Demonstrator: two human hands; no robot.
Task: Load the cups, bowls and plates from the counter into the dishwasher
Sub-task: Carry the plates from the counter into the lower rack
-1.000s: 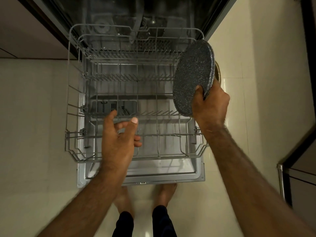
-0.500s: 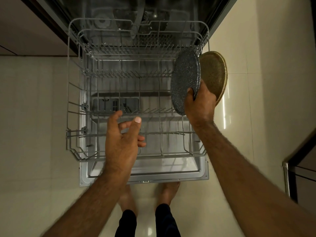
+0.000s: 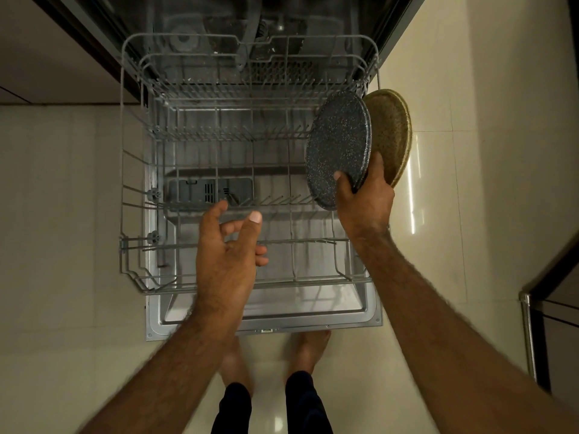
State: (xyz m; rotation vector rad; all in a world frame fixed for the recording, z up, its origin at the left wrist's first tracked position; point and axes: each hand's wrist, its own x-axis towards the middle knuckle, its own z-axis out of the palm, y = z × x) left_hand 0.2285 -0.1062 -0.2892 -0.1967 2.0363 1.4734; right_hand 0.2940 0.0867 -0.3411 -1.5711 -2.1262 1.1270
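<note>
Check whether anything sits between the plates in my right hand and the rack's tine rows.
Nothing visible does. The right hand holds the gray speckled plate and the brown plate on edge above the right side of the rack, and the tines below them are bare. The left hand hovers over the front middle, off that path.

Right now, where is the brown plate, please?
In the head view, the brown plate is on the right, held by the right hand behind the grey plate.

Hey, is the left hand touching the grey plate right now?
Apart. The head view shows the left hand empty over the rack, with bare rack wires visible between it and the grey plate, which the right hand holds.
</note>
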